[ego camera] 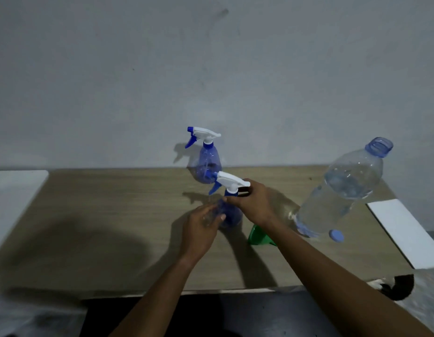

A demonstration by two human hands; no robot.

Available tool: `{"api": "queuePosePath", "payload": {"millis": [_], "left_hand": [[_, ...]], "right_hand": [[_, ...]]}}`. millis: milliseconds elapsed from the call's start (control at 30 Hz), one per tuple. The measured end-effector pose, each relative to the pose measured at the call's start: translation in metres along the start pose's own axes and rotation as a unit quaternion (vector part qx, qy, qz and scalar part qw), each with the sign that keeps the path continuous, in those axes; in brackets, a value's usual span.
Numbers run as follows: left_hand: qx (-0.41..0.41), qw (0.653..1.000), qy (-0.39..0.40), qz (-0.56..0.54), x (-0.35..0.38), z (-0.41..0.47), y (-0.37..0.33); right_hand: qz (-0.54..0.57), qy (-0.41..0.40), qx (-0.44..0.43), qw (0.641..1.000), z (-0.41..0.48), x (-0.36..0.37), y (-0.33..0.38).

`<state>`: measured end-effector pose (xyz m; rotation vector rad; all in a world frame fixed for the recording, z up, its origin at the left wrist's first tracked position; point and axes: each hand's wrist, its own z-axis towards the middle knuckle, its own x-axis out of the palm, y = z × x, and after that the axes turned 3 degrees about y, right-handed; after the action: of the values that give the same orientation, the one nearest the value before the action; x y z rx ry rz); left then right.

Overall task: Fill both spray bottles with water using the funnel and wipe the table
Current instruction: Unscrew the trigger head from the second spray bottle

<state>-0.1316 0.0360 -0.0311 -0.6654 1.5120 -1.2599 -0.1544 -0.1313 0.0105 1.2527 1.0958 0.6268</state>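
Two blue spray bottles with white trigger heads stand on the wooden table [101, 215]. The far spray bottle [208, 164] stands untouched by the wall. My left hand [201, 229] holds the body of the near spray bottle [231, 212], while my right hand [252, 203] grips its blue collar under the spray head. A green funnel [258, 235] lies on the table, partly hidden under my right forearm. A large clear water bottle [342, 190], uncapped and holding water, stands at the right with its blue cap [335, 235] lying at its base.
A white board [405, 234] lies on the table's right end and another white surface [14, 190] on the left. A grey wall runs close behind the table. A dark furry shape [398, 287] shows past the table's front right corner.
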Motion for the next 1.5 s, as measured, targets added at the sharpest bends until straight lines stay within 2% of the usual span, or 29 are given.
{"api": "queuePosePath", "payload": {"millis": [200,367,567,800,1200,1500], "left_hand": [[0.003,0.999,0.029,-0.027,-0.005,-0.033,0.012],[0.007,0.996,0.077,-0.046,-0.009,-0.048,0.022],[-0.041,0.991,0.087,-0.087,-0.008,-0.050,0.043],[-0.049,0.990,0.100,-0.085,-0.005,-0.049,0.051],[-0.038,0.991,0.107,-0.073,-0.005,-0.050,0.049],[-0.042,0.992,0.115,-0.036,-0.008,-0.048,0.048]], "right_hand": [[-0.072,-0.006,-0.046,0.996,-0.046,0.018,-0.015],[-0.082,-0.021,-0.058,0.995,-0.067,0.025,-0.025],[-0.053,0.042,-0.082,0.994,-0.074,0.022,-0.030],[-0.057,0.055,-0.118,0.990,-0.078,0.017,-0.031],[-0.066,0.040,-0.114,0.990,-0.079,0.021,-0.032],[-0.070,0.110,-0.121,0.984,-0.077,0.010,-0.036]]}}
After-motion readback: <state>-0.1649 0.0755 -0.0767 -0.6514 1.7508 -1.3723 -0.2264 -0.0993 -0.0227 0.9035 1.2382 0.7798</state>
